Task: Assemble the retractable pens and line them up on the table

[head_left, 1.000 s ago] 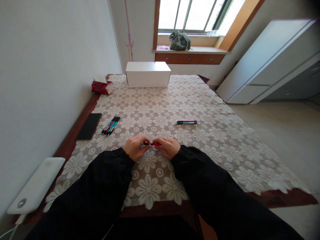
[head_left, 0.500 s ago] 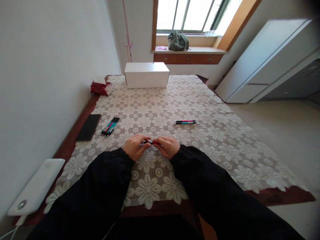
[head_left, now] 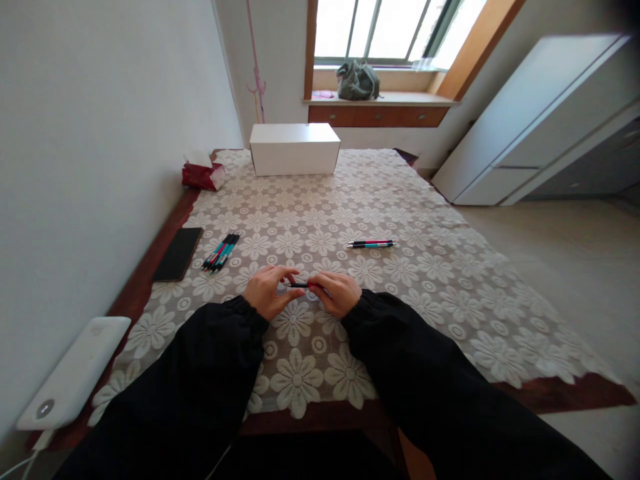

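Your left hand point(head_left: 267, 295) and right hand point(head_left: 336, 293) meet just above the lace cloth point(head_left: 300, 380), fingers curled shut on the two ends of one pen point(head_left: 301, 285). Less red shows between them than a second ago; the dark part now spans the gap, so the halves look pushed closer. Beyond your right hand lie two pens point(head_left: 371, 244); beyond your left, a pen bundle point(head_left: 221, 251).

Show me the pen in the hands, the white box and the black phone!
pen point(head_left: 300, 285), head view, on the black middle of its barrel between the hands.
white box point(head_left: 294, 158), head view, on its front face.
black phone point(head_left: 178, 253), head view, on its dark screen.
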Action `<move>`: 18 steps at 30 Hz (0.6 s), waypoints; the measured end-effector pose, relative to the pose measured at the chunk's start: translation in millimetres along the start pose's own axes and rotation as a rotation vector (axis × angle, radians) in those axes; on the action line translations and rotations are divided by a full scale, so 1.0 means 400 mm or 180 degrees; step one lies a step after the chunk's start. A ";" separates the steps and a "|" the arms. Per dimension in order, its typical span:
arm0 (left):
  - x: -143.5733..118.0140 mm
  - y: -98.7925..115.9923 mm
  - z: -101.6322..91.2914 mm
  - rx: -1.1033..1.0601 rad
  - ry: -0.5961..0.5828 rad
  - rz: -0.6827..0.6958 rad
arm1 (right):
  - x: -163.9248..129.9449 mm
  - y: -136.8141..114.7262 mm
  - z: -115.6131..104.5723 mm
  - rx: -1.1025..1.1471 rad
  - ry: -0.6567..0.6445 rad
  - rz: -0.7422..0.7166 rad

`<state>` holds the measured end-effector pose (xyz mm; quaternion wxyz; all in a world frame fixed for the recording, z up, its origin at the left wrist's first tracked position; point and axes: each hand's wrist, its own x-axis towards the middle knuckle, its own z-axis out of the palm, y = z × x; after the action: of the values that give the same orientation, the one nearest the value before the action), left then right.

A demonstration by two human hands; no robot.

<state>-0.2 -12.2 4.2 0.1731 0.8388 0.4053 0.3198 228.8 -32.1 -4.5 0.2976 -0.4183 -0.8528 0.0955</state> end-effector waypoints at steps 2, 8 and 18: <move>0.003 0.001 -0.002 0.0134 -0.0048 -0.0056 | 0.000 0.000 -0.001 0.0009 -0.0013 -0.0017; 0.005 -0.001 0.002 0.0235 -0.0222 -0.0089 | -0.004 0.004 0.002 0.0015 -0.0041 0.0041; 0.007 0.006 -0.003 0.0234 -0.0153 -0.0177 | -0.003 0.007 0.005 0.0010 -0.0050 0.0029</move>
<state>1.8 -11.5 7.4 0.1606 0.8404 0.4358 0.2794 230.1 -31.0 -7.6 0.2912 -0.4210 -0.8530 0.1015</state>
